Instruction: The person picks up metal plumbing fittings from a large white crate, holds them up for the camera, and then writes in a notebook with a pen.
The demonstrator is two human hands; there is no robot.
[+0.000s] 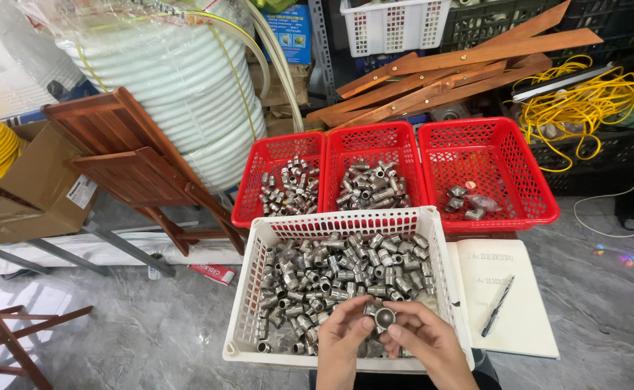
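left hand (343, 336): fingers curled, thumb and fingertips pinching the left side of a metal fitting (382, 317)
right hand (426, 341): also closed on the same fitting, gripping from the right; thumb just below its open end
fitting: short silver threaded piece, round opening facing the camera, held over the near edge of the white basket (254, 289)
white basket: perforated plastic, part-filled with a loose pile of similar silver fittings, densest at centre and left
behind it: three red baskets side by side, touching the white one's far rim
left red basket (248, 193): moderate pile of fittings
middle red basket (410, 166): similar pile
right red basket (526, 173): only a few pieces near its front left
right of white basket: open notebook (519, 318), black pen (498, 306) lying diagonally on the page
floor: grey marble-look; folded wooden furniture and hose coil at left, yellow cable far right
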